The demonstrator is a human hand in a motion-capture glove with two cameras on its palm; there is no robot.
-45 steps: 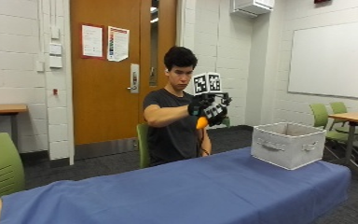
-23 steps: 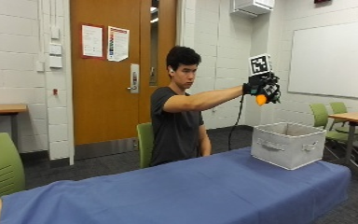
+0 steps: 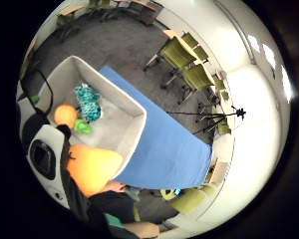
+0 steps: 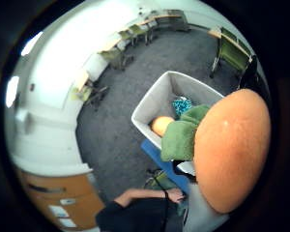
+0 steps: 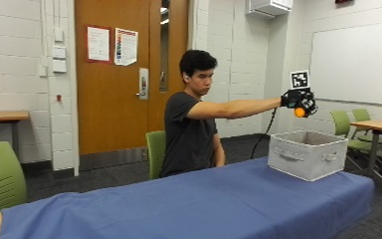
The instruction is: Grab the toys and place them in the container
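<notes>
- While your right hand (image 5: 299, 102) holds the orange toy (image 5: 299, 112) out at arm's length in the right of the outside view, treat this as the release step: the toy hangs well above the bin (image 5: 307, 154), not yet inside it.
- Your fingers are curled round the toy, as far as the outside view shows; in the thumb-side palm view its orange body (image 4: 230, 150) fills the area next to the palm, with a green part (image 4: 180, 137) beside it.
- Check your aim before letting go. In the little-finger-side palm view the toy (image 3: 92, 168) sits over the bin's near wall (image 3: 134, 132), not over its middle, so I judge a drop from here could clip the rim or land on the tabletop (image 5: 197, 204).
- Carry the hand a little further over the bin's open mouth, then lower it so the fall is short.
- Mind what already lies inside: a teal toy (image 3: 88, 102), a small orange ball (image 3: 65, 115) and a green piece (image 3: 82, 126) on the bin floor. Aim for the bare grey part beside them, so the new toy does not bounce out.
- Open the fingers only once the rim surrounds the toy in both palm views.
- The bin stands at the tabletop's far right end, so avoid knocking it.
</notes>
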